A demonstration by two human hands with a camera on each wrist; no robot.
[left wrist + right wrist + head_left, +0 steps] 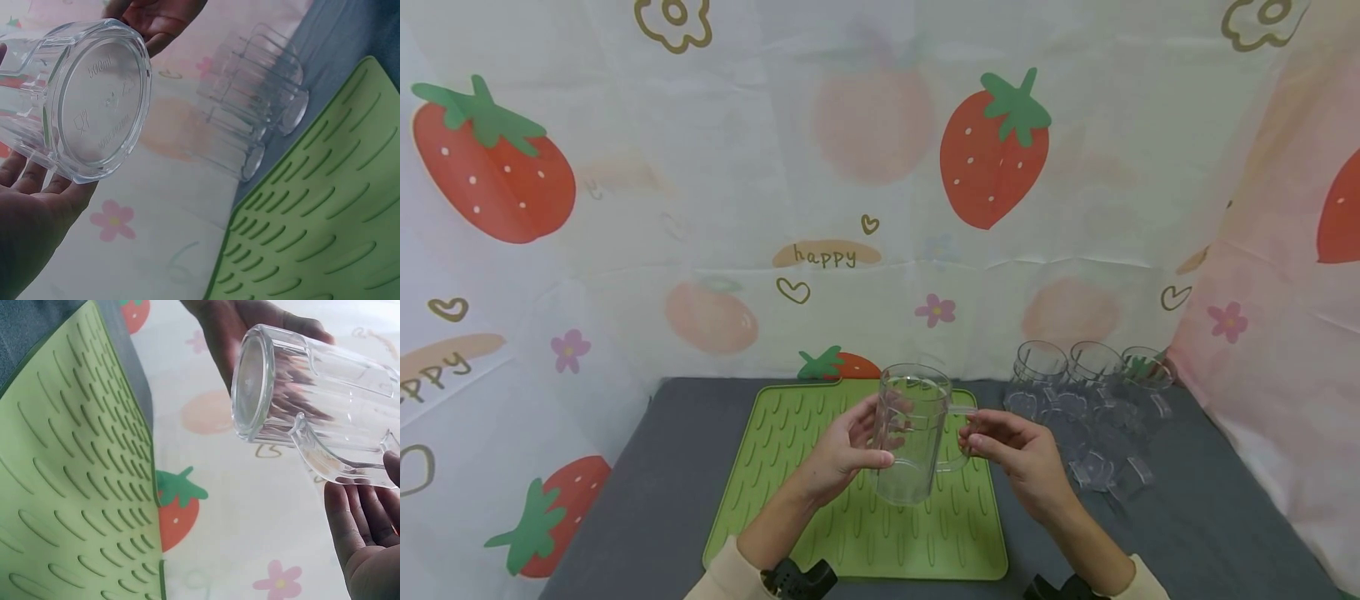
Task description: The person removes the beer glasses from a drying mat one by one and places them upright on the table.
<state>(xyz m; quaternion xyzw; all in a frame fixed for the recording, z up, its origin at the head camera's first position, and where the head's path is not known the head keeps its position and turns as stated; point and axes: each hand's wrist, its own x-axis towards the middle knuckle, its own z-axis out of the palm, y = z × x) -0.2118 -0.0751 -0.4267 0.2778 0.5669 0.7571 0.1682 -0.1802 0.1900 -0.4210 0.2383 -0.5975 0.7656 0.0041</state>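
A clear mug [913,433] is held up above the green mat [850,542], its open rim at the top. My left hand [850,450] grips the mug's body from the left, with the thumb on the near side and the fingers around the back. On the other side, my right hand [1022,458] pinches the handle [955,462] between thumb and fingers. In the left wrist view the mug's round base [103,103] shows with "500ml" marked on it. The right wrist view shows the handle [319,456] by the right fingertips.
Several more clear mugs [1093,400] stand grouped on the grey tablecloth [1210,517] at the back right, beyond my right hand. The green mat has raised oblong ridges. Behind the table hangs a white cloth [737,192] printed with strawberries.
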